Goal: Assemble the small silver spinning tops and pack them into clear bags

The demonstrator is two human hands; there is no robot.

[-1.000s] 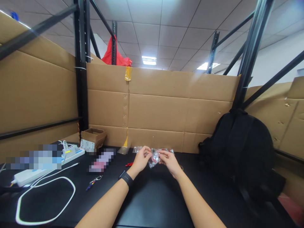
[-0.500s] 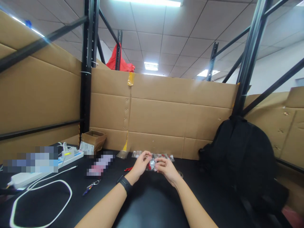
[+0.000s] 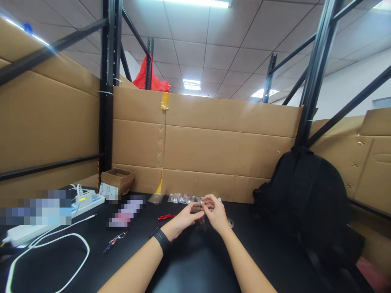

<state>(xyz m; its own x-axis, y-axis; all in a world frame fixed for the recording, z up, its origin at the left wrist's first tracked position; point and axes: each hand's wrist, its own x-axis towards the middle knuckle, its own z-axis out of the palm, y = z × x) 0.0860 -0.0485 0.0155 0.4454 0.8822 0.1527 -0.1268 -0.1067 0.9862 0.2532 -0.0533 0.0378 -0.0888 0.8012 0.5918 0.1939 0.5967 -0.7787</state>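
Observation:
My left hand [image 3: 187, 219], with a dark watch on its wrist, and my right hand [image 3: 214, 212] meet above the black table. Both are closed around a small clear plastic packet [image 3: 200, 222] with a bit of red in it, mostly hidden by the fingers. Behind my hands, along the cardboard wall, lies a row of clear packets [image 3: 182, 198] holding silvery and red items. A red cord-like item [image 3: 166, 217] lies left of my left hand. Just right of my right wrist sits a round metallic item [image 3: 230, 222].
A black backpack [image 3: 308, 199] stands on the right. At the left are a white power strip [image 3: 88, 205], a white cable [image 3: 87, 248], a keychain [image 3: 113, 241], a blurred pink item [image 3: 126, 211] and a small cardboard box [image 3: 117, 179]. A cardboard wall [image 3: 198, 150] closes the back.
My hands have come closer together and turned, now covering most of the silvery and red item that showed between them. More of the packet row shows behind. The view has shifted slightly.

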